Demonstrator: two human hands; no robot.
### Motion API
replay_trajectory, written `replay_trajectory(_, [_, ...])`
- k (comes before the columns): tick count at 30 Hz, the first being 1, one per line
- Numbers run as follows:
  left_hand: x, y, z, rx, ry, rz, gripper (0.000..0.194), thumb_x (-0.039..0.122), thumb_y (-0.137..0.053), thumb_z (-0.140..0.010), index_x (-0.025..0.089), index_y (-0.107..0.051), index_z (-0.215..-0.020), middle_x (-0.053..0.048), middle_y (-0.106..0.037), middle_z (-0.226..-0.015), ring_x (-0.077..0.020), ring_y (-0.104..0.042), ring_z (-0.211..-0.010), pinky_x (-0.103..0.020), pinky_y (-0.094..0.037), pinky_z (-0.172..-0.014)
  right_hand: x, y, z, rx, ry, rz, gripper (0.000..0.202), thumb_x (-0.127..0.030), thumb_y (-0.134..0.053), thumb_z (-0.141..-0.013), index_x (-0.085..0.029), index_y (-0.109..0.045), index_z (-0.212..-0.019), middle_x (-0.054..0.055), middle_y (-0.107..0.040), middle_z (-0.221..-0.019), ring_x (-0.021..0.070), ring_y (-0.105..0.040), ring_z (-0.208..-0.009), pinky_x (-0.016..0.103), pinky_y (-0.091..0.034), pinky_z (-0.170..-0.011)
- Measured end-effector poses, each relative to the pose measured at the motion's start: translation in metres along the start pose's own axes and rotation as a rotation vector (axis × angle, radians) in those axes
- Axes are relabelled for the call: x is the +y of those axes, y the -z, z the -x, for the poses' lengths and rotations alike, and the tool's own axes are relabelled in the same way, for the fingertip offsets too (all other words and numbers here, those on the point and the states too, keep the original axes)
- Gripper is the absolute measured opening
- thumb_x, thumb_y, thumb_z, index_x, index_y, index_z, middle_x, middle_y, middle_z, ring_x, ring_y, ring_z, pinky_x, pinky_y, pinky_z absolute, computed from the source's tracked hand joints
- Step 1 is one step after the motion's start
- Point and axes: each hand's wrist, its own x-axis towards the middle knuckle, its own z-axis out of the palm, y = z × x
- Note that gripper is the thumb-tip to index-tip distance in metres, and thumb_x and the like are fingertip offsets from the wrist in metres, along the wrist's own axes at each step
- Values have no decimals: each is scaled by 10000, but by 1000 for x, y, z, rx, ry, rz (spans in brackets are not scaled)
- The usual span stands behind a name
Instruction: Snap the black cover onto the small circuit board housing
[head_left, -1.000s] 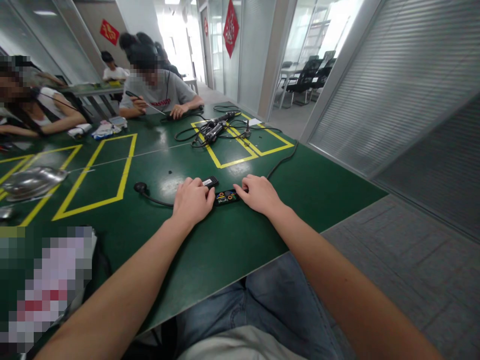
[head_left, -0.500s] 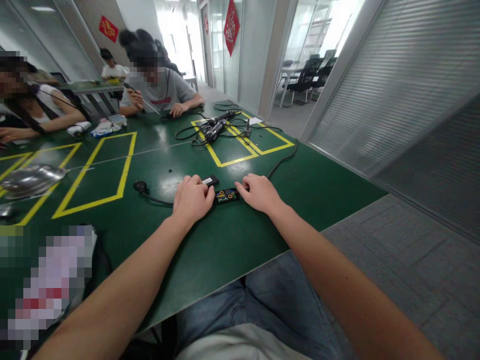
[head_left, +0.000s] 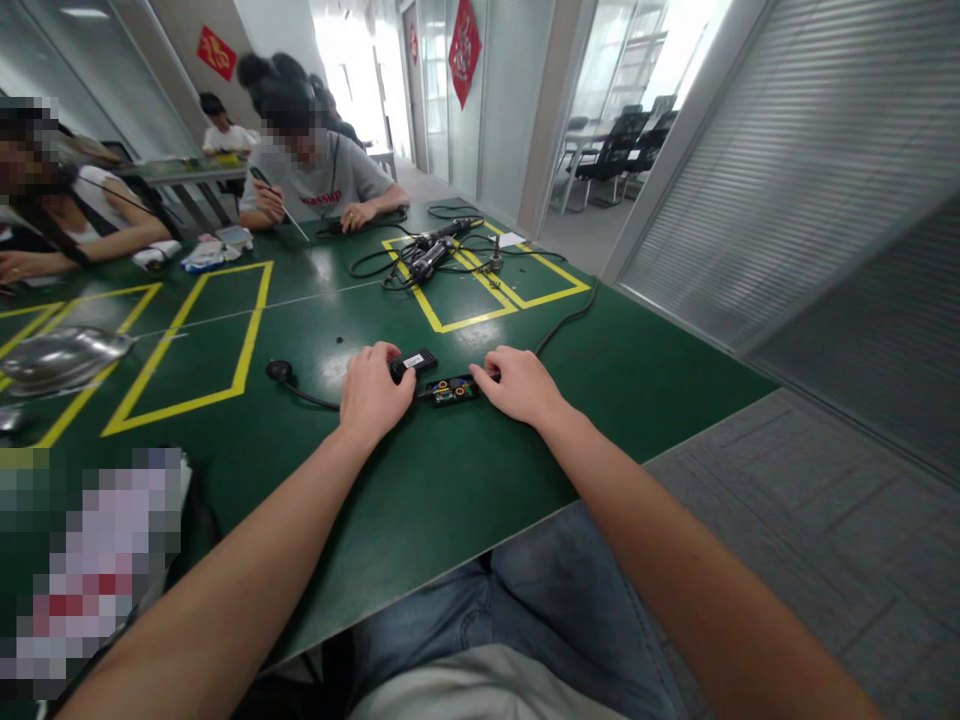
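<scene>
An open black case with a circuit board (head_left: 453,390) lies on the green table (head_left: 420,480) between my hands. My left hand (head_left: 377,390) is closed on a black cover with a white label (head_left: 417,361), which sticks out past its fingers just behind the case. At the case's right end, my right hand (head_left: 517,382) pinches the case or its cable; the exact grip is hidden. A black cable runs from under my left hand to a plug (head_left: 280,372). Another cable (head_left: 570,318) leads away behind my right hand.
Black tools with tangled cables (head_left: 431,255) lie inside yellow tape at the back. A metal part (head_left: 496,258) stands beside them. A shiny metal tray (head_left: 67,357) is at the left. Across the table a person (head_left: 322,170) holds a screwdriver; another person sits at the left.
My left hand has moved slightly left, off the left end of the open case, and more of the labelled cover shows. My right hand has stayed in place.
</scene>
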Motion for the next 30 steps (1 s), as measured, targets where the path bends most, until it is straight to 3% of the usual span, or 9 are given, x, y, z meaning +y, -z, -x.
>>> replay_trajectory(7, [5,3,1,-74,11,-29,250,333,-634,-998,213,-673,-1214,-143,-754,-1290,-372,-664,-1235,-547,-549,-1066,-1,0,0,0,-1,-7,382,-393,-615,-1078,-225,-584,-736,46,-650,-834,209,-575,-773,350,-361,-754])
replay_trajectory(30, [5,4,1,-85,1,-27,257,350,-621,-1002,223,-683,-1216,-145,-753,-1288,-368,-659,-1228,-544,-543,-1071,-1,2,0,-22,-24,-34,368,-383,-622,-1067,-227,-582,-737,44,-658,-847,209,-594,-796,346,-373,-751])
